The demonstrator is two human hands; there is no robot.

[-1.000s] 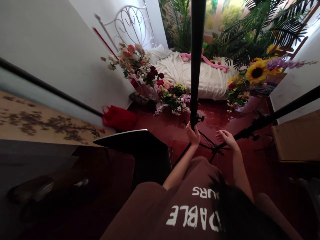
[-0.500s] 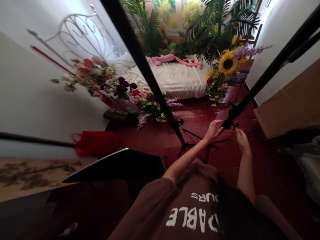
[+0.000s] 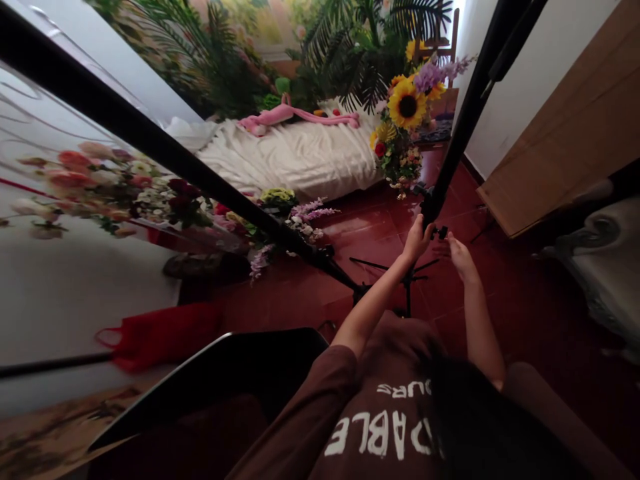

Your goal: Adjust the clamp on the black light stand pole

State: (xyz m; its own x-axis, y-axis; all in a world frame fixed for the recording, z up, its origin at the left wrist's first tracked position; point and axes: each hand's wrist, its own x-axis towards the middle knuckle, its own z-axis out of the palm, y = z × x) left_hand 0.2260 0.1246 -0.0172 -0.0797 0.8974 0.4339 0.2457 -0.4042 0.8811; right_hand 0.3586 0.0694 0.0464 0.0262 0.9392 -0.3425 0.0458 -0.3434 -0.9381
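My left hand (image 3: 416, 240) is wrapped around the lower end of a black stand pole (image 3: 463, 127), just below its clamp. My right hand (image 3: 461, 260) sits close by, its fingers apart, with the fingertips beside a small black knob (image 3: 441, 232). I cannot tell whether they touch it. A second black pole (image 3: 150, 148) runs diagonally down from the upper left to a black tripod base (image 3: 387, 267) on the floor beneath my hands.
Red tiles cover the floor. Ahead lies a bed with white bedding (image 3: 295, 157) and a pink plush toy (image 3: 295, 117). Flower bouquets (image 3: 407, 127) stand beyond the stand. A red bag (image 3: 163, 337), a black panel (image 3: 225, 363) and a wooden board (image 3: 560, 127) are nearby.
The view has swung, tilting the room and poles. My left hand has moved from the left pole across to the right one, and my right hand has come closer to it.
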